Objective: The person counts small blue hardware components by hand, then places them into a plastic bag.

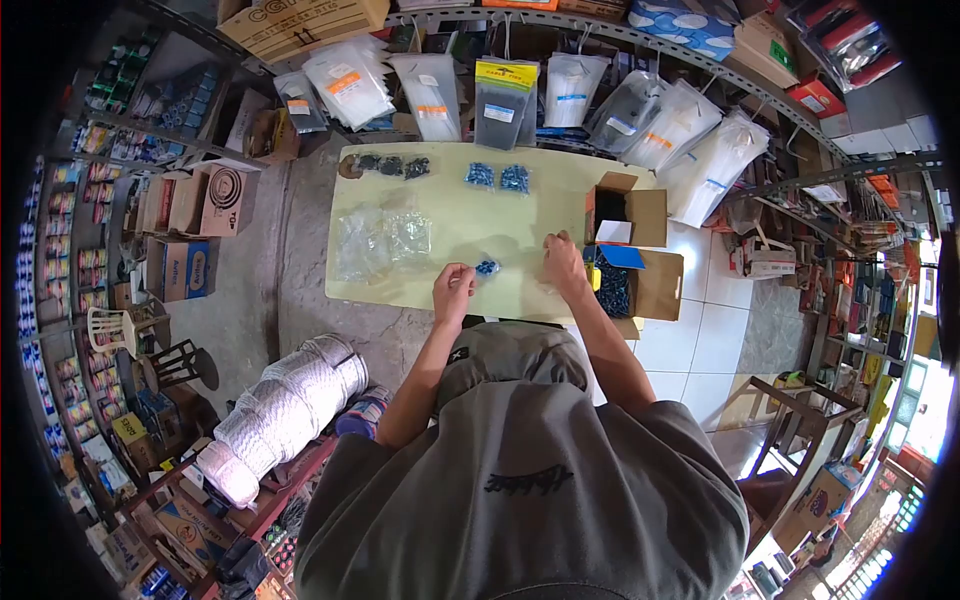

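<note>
My left hand (pixel 455 288) is over the near edge of the pale yellow table (pixel 520 222), fingers closed at the side of a small clear bag (pixel 487 268) with blue pieces in it. To its right, my right hand (pixel 563 262) is closed with the fingers pressed together; whatever it holds, if anything, is too small to make out. Beside that hand stands an open cardboard box (pixel 658 285) full of dark blue small parts (pixel 612 290). Behind it is a second open box (pixel 648 215) with black contents.
Two packs of blue pieces (pixel 497 178) and several dark packs (pixel 392 166) lie along the table's far side. Clear plastic bags (pixel 385 235) are spread at the left. Packs of cable ties (pixel 506 105) hang beyond the table. A wrapped white roll (pixel 290 410) lies at the lower left.
</note>
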`<state>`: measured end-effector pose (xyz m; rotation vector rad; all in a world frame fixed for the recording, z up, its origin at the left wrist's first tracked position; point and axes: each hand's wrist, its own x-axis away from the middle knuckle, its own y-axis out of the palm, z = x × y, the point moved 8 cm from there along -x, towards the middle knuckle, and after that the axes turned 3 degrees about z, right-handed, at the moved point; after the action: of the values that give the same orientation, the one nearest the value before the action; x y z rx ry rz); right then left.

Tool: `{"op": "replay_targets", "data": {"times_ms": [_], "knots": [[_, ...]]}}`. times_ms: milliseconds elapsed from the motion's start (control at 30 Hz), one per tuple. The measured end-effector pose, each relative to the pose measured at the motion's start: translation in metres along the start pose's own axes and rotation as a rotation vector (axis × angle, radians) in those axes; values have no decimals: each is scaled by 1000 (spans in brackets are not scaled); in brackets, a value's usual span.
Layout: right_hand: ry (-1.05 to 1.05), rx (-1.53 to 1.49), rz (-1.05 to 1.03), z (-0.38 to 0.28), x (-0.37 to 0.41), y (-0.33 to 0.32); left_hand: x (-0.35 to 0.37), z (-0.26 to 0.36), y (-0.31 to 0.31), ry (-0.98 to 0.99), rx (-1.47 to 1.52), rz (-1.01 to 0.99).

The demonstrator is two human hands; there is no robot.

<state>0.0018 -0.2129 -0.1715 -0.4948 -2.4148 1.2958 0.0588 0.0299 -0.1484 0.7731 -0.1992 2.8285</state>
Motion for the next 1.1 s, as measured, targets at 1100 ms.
{"op": "replay_targets", "data": {"times_ms": [1100], "knots": [[-65, 507, -3, 27, -13, 14, -35, 10, -8, 30, -234, -386]]}}
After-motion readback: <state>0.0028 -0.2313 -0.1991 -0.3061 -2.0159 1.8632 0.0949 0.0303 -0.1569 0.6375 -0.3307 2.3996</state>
